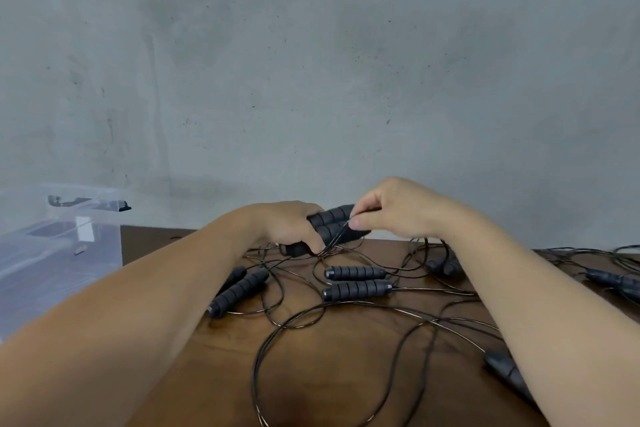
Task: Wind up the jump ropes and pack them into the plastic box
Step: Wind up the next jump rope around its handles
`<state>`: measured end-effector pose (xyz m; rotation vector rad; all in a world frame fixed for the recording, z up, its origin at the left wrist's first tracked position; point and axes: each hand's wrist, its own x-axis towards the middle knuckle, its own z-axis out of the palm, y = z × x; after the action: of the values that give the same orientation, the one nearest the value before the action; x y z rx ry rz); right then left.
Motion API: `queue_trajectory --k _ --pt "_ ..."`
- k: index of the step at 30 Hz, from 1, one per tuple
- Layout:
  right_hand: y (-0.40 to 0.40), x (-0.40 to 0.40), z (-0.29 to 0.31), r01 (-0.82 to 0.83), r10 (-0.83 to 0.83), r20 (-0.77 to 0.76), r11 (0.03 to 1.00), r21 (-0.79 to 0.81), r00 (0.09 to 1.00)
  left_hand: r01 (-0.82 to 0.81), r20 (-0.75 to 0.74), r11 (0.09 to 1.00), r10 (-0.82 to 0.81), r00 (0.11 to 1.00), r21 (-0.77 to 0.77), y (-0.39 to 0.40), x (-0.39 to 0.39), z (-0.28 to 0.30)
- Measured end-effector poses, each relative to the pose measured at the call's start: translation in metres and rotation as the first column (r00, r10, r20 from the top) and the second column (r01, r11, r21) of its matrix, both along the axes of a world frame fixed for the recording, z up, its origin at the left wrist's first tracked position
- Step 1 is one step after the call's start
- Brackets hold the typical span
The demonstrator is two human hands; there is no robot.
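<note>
My left hand (287,225) grips a pair of black ribbed jump-rope handles (334,220) held side by side above the brown table (346,374). My right hand (391,208) pinches the thin black cord (341,236) right beside those handles. Several more black handles lie loose on the table: one pair (356,281) in the middle, another pair (239,289) beside my left forearm. Thin dark cords (311,322) loop in a tangle across the tabletop. The clear plastic box (52,236) stands at the left edge.
More handles lie at the far right (613,279), behind my right forearm (445,265) and near the front right (505,366). A grey concrete wall (311,62) rises straight behind the table.
</note>
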<state>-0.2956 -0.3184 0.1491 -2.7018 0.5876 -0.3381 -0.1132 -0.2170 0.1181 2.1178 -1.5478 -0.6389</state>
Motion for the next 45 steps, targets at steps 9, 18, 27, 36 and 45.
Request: queue_trajectory --k 9,18,27,36,45 --pt "-0.032 0.020 0.013 -0.102 0.063 0.122 0.933 0.345 0.990 0.230 -0.408 0.971 -0.181 0.895 0.072 0.003 -0.011 0.001" --pt "-0.050 0.046 -0.058 -0.395 -0.089 0.428 0.249 0.884 0.900 0.268 -0.665 0.952 -0.296 0.685 -0.148 0.008 0.005 0.001" --pt "-0.016 0.075 -0.088 -0.246 -0.225 0.387 0.476 0.845 0.894 -0.249 -0.529 0.936 0.085 0.845 -0.248 -0.001 0.009 0.010" --pt "0.006 0.058 -0.055 0.019 -0.022 -0.052 0.997 -0.071 0.998 -0.173 0.316 0.982 0.187 0.930 -0.070 -0.002 0.035 -0.009" --pt "-0.010 0.059 0.007 -0.061 0.059 -0.035 0.995 -0.073 0.998 0.117 0.397 0.992 -0.126 0.909 0.048 0.005 0.008 -0.011"
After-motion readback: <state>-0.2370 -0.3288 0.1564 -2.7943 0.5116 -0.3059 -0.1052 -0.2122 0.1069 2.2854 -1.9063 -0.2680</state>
